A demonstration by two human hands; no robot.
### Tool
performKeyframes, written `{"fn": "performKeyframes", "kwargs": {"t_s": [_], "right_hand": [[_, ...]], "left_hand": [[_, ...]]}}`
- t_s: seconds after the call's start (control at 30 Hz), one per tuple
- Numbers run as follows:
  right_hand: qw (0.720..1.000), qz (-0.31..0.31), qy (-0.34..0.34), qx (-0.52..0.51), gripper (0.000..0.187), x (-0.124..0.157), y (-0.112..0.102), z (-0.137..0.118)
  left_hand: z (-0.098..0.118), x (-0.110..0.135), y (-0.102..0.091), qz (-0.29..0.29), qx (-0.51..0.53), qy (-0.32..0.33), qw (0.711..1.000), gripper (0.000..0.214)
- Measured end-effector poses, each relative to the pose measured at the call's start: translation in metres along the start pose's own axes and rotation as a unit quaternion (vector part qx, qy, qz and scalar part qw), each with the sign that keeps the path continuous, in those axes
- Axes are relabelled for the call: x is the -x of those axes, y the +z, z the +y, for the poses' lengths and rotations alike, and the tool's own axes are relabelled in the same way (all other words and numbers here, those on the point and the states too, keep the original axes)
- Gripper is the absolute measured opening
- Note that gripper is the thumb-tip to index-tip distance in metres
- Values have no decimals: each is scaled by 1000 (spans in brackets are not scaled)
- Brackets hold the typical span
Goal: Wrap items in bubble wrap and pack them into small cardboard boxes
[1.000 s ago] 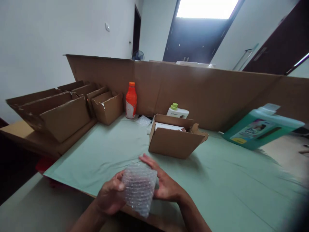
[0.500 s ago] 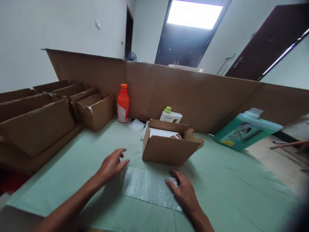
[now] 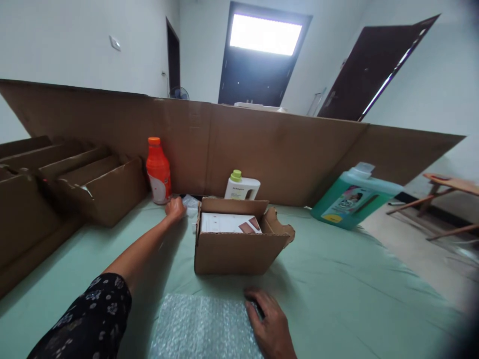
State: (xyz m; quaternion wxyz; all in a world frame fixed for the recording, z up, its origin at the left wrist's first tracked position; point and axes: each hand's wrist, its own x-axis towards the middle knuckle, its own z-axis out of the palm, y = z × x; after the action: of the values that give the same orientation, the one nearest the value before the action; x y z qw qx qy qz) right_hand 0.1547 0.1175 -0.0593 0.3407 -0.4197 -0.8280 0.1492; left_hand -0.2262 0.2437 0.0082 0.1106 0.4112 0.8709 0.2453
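Observation:
My left hand (image 3: 175,208) reaches out beside the orange bottle (image 3: 158,172). Its fingers are curled at a small crumpled piece of clear plastic (image 3: 190,201), and the fingertips are partly hidden. In front of me lies a flat sheet of bubble wrap (image 3: 204,326), cut off by the lower picture edge. Along its right edge rests my right hand (image 3: 269,321), thumb and fingers bent but apart. Between and beyond the hands stands an open cardboard box (image 3: 230,254) with a white printed package (image 3: 226,223) inside.
More open cardboard boxes (image 3: 107,187) stand at the left. A white bottle with a green cap (image 3: 241,188) is behind the middle box. A large teal liquid jug (image 3: 352,199) stands at the right. A cardboard wall (image 3: 284,154) closes off the back of the green cloth (image 3: 348,279).
My left hand has moved forward from near the bubble wrap to the clear plastic by the orange bottle. The right hand stays at the bubble wrap's right edge. The camera view has shifted.

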Motion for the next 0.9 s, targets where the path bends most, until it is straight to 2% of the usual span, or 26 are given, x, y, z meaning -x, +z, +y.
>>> {"fn": "performKeyframes", "kwargs": {"t_s": [0.1,0.17,0.27,0.33,0.43,0.5,0.53,0.6,0.67,0.73,0.77,0.8,0.87,0.9], "right_hand": [[1000,-3,4,-1,20,-1,0,-2],[1000,-7,7,-2,21,-1,-1,-4],[1000,-15,17,-11,21,-2,-1,-5],[999,-13,31,-23,22,-4,0,-3],[997,-1,58,-54,23,-9,-1,-2],[994,10,69,-86,24,-11,-9,-9],[992,11,62,-106,24,-13,-17,-17],[987,-4,24,-160,30,-15,-35,-45],[972,-55,-31,-226,58,-17,-51,-83],[945,-136,-68,-291,95,-19,-58,-121],[925,-188,-77,-321,103,-19,-58,-137],[901,-249,-78,-347,100,-17,-56,-148],[839,-369,-55,-395,69,-8,-50,-155],[810,-410,-26,-419,53,-1,-49,-152]], "left_hand": [[-2,8,0,15,32,5,999,37],[-3,13,-9,22,72,8,997,37],[-12,27,-34,33,154,6,988,36],[-27,47,-56,40,215,9,976,34],[-59,99,-88,24,296,26,954,34],[-80,146,-104,-25,363,38,931,37],[-89,171,-109,-66,409,43,909,38],[-98,219,-115,-193,524,52,828,40],[-96,259,-117,-305,574,75,756,39],[-84,288,-122,-367,555,118,737,34],[-77,297,-126,-379,540,141,738,31],[-70,305,-132,-379,526,161,744,28],[-63,314,-145,-356,500,182,769,22],[-64,317,-151,-333,487,182,787,21]]}}
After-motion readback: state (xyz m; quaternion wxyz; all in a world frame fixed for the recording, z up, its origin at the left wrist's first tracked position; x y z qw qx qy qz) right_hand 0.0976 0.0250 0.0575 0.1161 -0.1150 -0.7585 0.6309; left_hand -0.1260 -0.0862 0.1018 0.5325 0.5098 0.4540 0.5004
